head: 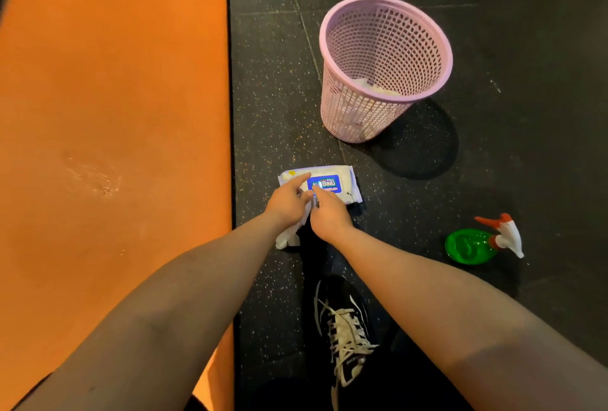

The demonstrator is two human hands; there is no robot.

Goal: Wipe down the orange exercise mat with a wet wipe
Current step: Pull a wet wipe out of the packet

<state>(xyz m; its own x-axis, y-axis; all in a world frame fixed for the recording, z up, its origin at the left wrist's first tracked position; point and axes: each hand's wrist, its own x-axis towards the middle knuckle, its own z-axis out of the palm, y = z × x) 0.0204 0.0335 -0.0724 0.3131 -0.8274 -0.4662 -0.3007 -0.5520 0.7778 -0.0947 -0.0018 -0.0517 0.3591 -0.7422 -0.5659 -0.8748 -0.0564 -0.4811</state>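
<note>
Left hand (289,201) is gripping the wet wipe (289,237); right hand (329,213) is touching the wipes pack (349,192) (grip unclear). Orange mat (115,108) is lying leftward, lengthwise ahead, nearer the left hand.

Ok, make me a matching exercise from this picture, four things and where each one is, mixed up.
Things:
1. flat orange exercise mat
2. pink plastic mesh basket
3. white wet wipe pack with blue label
4. green spray bottle with white and red trigger

Places:
A. under the fingers of the left hand and right hand
B. alone on the floor, far right
C. along the left side of the view
D. beyond the pack, upright, crumpled white wipes inside

Pairs: 1-C, 2-D, 3-A, 4-B
</note>
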